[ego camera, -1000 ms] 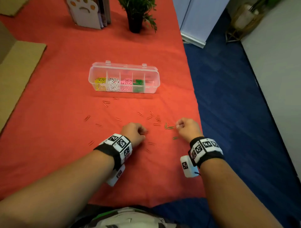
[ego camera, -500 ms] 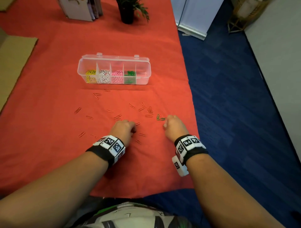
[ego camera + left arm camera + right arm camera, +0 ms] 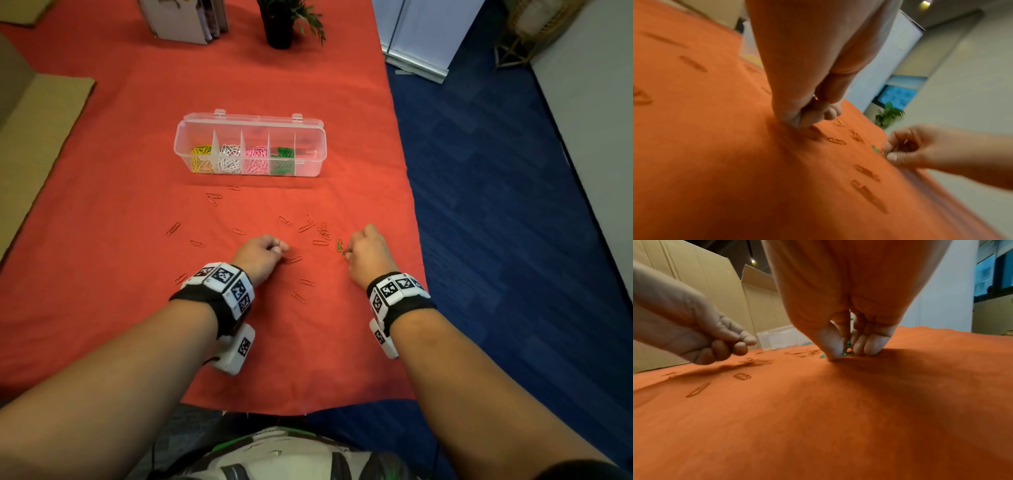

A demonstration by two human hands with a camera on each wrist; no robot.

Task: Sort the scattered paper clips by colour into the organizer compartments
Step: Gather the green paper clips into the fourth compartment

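A clear organizer (image 3: 253,120) lies on the red cloth holding yellow, white, pink and green clips in separate compartments; its right end compartment looks bare. Several red paper clips (image 3: 323,231) are scattered in front of it. My right hand (image 3: 347,251) is down on the cloth, thumb and fingertips pinching a green paper clip (image 3: 847,344); another green clip (image 3: 339,245) lies just left of it. My left hand (image 3: 279,246) is a curled fist just above the cloth, with a glint of red wire (image 3: 815,97) inside it and a red clip (image 3: 294,260) beside it.
Flat cardboard (image 3: 41,113) covers the table's left side. A potted plant (image 3: 279,31) and a book stand (image 3: 185,20) stand at the far edge. The cloth ends right of my right hand, with blue carpet (image 3: 513,205) below.
The view has shifted. A green clip that lay near my right wrist a second ago is gone from the cloth. Both hands stay curled and low by the same clips.
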